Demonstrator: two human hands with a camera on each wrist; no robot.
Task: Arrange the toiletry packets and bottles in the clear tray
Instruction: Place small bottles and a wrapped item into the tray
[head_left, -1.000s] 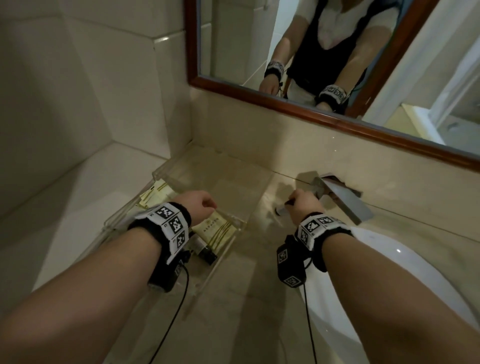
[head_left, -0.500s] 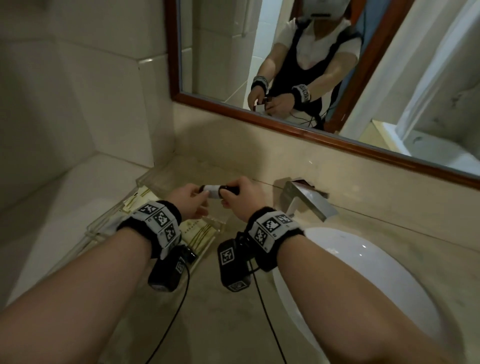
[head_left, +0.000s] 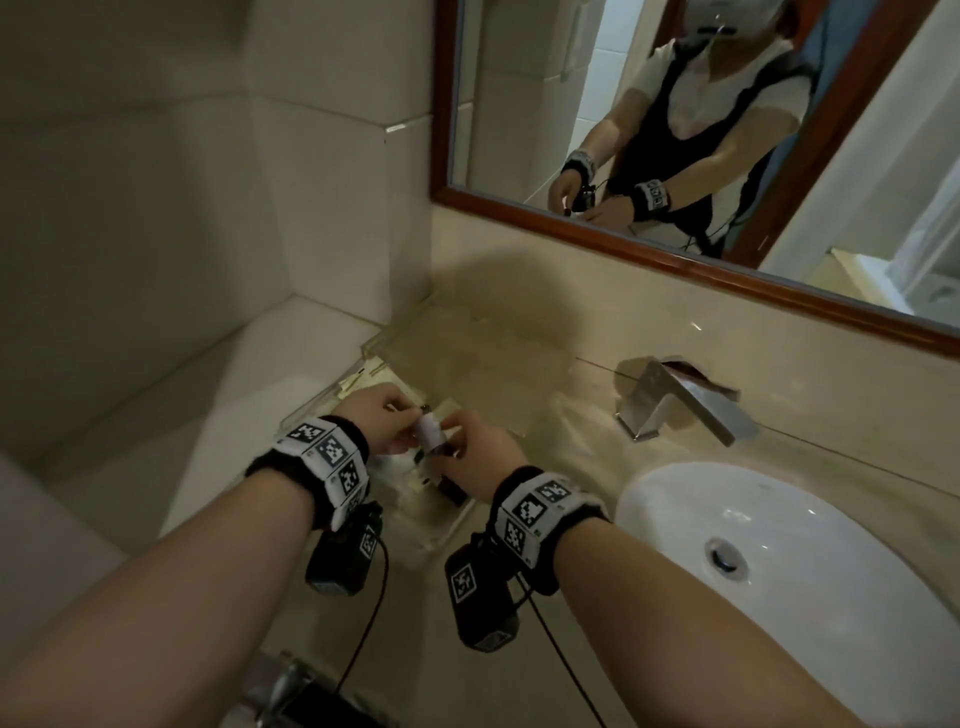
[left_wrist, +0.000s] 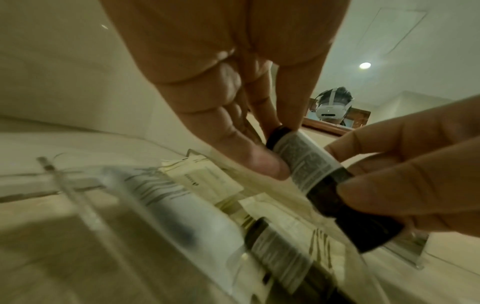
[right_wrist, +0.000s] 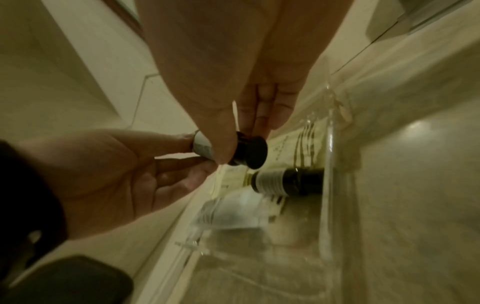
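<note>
Both hands met over the clear tray (head_left: 387, 340), which sat on the tabletop (head_left: 566, 415) in the corner, at about ten o'clock from the white basin (head_left: 779, 545). Between them they held one small dark bottle (head_left: 430, 434) with a pale printed label, tilted and lifted clear of the tray floor. The left hand (head_left: 382, 423) pinched the labelled end, its thumb (left_wrist: 262, 164) pressed on the label with the fingers curled behind; the right hand (head_left: 480, 452) clamped the dark end, thumb (right_wrist: 221, 144) on one side and fingers on the other. In the left wrist view the bottle (left_wrist: 324, 181) ran from eleven o'clock down to five o'clock, with the right hand (left_wrist: 405, 174) gripping its lower part. In the right wrist view the bottle's round dark end (right_wrist: 253, 153) faced the camera.

Below the held bottle, a second dark bottle (right_wrist: 288, 182) lay on its side inside the tray, touching the clear wall (right_wrist: 328, 164). Cream-coloured packets (left_wrist: 207, 179) with thin gold lines lay flat on the tray floor at its twelve o'clock side, and a whitish packet (right_wrist: 228, 214), blurred, lay just beside the second bottle at its seven o'clock.

A chrome tap (head_left: 680, 405) stood at twelve o'clock from the basin, and a wood-framed mirror (head_left: 613, 244) hung on the wall above.
</note>
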